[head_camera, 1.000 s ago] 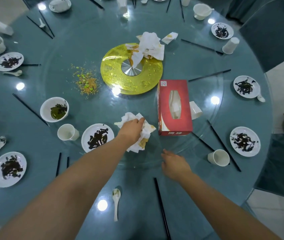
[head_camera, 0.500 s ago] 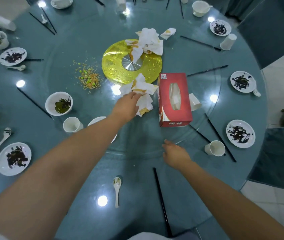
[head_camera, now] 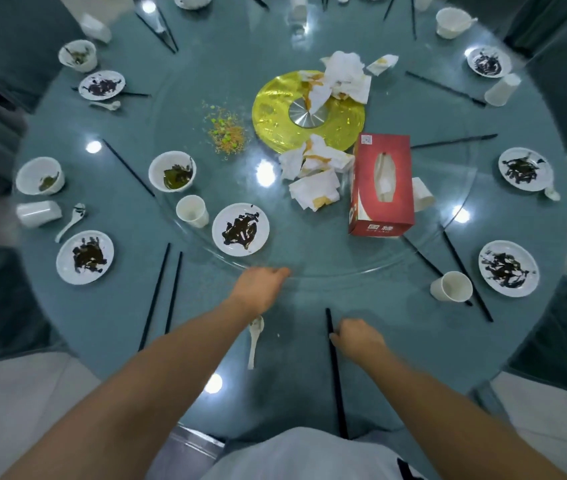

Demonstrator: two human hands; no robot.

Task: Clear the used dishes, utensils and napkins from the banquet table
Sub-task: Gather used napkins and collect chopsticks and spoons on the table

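Observation:
Used crumpled napkins (head_camera: 313, 174) lie on the glass turntable (head_camera: 309, 251), between the yellow centre disc (head_camera: 275, 109) and the red tissue box (head_camera: 382, 181). More napkins (head_camera: 344, 77) are heaped on the disc's far side. My left hand (head_camera: 261, 284) holds nothing, and its loose fingers are at the turntable's near rim. My right hand (head_camera: 358, 337) has curled fingers against a black chopstick (head_camera: 336, 375); a grip does not show. A white spoon (head_camera: 254, 337) lies under my left wrist. A sauce-smeared plate (head_camera: 240, 228) and a paper cup (head_camera: 192, 211) sit just beyond my left hand.
Dirty plates (head_camera: 508, 268), bowls (head_camera: 172, 171), cups (head_camera: 451, 286) and chopstick pairs (head_camera: 162, 296) ring the round table. Spilled food scraps (head_camera: 224, 131) lie left of the disc. Covered chairs stand around the table's edge.
My left hand let go of the napkins beside the tissue box and drew back to the turntable's near rim. My right hand moved down against the chopstick.

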